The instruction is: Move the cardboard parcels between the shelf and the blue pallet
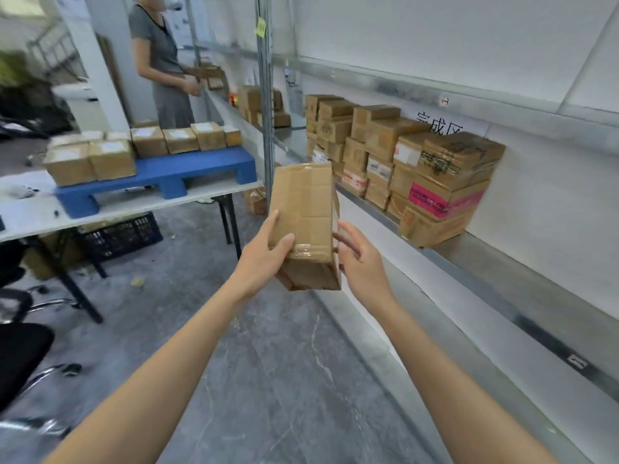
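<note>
A taped cardboard parcel (pixel 306 216) is held upright in mid-air in front of me, between the table and the shelf. My left hand (pixel 268 252) grips its lower left side with the thumb across the front. My right hand (pixel 355 256) touches its lower right edge, fingers spread along the side. The blue pallet (pixel 187 169) lies on a white table at the left and carries several parcels (pixel 147 145). The metal shelf (pixel 485 249) runs along the right wall and holds a stack of several parcels (pixel 418 169).
Another person (pixel 160 65) stands at the far end of the shelf handling a box. A shelf upright post (pixel 266 95) rises just behind the held parcel. A dark crate (pixel 120 236) sits under the table. Black chairs (pixel 20 356) stand at the left.
</note>
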